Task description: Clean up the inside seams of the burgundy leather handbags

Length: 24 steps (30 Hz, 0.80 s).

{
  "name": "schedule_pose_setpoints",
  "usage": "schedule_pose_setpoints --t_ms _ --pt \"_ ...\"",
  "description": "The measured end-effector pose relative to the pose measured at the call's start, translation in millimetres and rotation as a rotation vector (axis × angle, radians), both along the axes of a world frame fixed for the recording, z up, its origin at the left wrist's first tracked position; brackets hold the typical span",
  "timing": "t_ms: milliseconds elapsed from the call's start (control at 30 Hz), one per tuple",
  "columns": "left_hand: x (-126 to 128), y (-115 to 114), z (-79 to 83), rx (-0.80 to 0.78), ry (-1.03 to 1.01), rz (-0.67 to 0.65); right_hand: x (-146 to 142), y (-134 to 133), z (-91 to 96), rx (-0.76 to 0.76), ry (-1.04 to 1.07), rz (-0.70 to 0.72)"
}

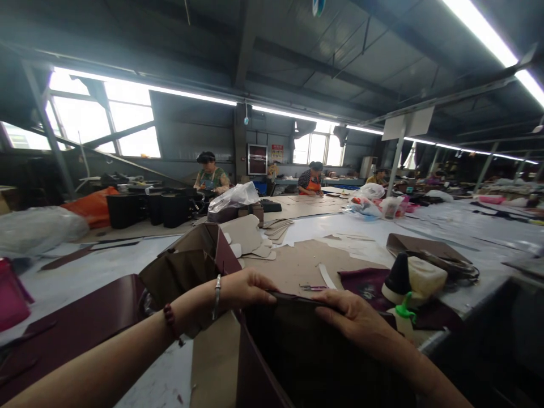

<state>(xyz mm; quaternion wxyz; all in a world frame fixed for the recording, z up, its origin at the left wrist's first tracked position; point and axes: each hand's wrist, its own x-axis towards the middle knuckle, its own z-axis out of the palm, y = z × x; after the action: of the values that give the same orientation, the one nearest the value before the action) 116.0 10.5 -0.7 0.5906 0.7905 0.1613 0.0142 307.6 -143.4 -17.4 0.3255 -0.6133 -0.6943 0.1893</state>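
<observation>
A dark maroon bag with a brown lining stands open in front of me. My left hand pinches the far edge of its mouth, thumb on the near side. Further right along the same edge, my right hand grips it between thumb and fingers. Just beyond the edge lies a small pair of snips, close to a pale curved strip. Behind my left wrist, another maroon bag piece with brown lining stands up from the table. The lower part of the held bag runs out of view.
To the right are a black cone, a cream-coloured container, a green-tipped bottle and a brown bag. Flat cut pieces lie ahead. Maroon panels cover the left side. People work at tables further back.
</observation>
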Motion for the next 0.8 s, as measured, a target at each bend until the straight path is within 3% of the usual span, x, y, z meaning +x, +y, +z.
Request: schedule_pose_setpoints --t_ms 333,433,633,800 --pt "2 -1 -1.1 0.05 0.017 0.053 -3 0 9.0 -0.036 -0.207 -0.114" --pt "1 -3 2.1 0.149 0.06 0.085 -7 -1 8.4 -0.048 -0.261 -0.217" --pt "-5 -12 15.1 0.547 0.144 0.107 -13 -2 9.8 -0.064 -0.313 -0.283" --pt "-6 -15 10.5 0.552 0.111 0.064 -16 0 14.6 -0.046 -0.39 -0.271"
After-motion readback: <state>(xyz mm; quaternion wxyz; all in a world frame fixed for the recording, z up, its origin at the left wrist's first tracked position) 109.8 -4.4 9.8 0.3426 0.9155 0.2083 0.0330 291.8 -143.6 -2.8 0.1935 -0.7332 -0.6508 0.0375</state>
